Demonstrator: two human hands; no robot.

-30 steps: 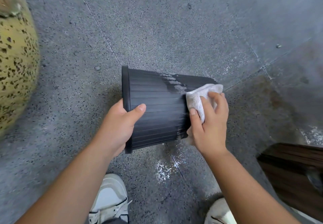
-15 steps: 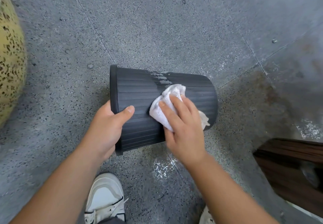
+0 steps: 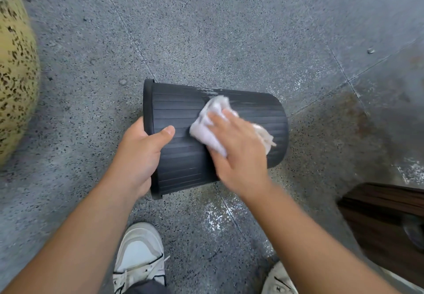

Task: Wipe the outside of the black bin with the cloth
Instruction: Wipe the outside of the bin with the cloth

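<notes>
Head view. The black bin (image 3: 179, 133), ribbed along its length, was held on its side above the speckled grey floor (image 3: 206, 29), its rimmed mouth toward 9 o'clock and its closed base toward 3 o'clock. The left hand (image 3: 140, 156) gripped the rim at the bin's 8 o'clock edge, thumb curled over the outer wall and the remaining fingers hidden behind the rim. The right hand (image 3: 238, 153), motion-blurred, pressed the white cloth (image 3: 211, 130) against the middle of the upper wall with fingers nearly straight; a crumpled tail of cloth protruded from beneath the palm toward 3 o'clock. Pale streaks marked the bin wall just beyond the cloth at 12 o'clock. A yellow, dark-spotted rounded object (image 3: 16, 75) occupied the frame's 9 o'clock edge; dark wooden furniture (image 3: 385, 220) stood at 4 o'clock. Two white shoes appeared at 6 o'clock, the left shoe (image 3: 140, 254) more fully visible than the right shoe (image 3: 278, 280).
</notes>
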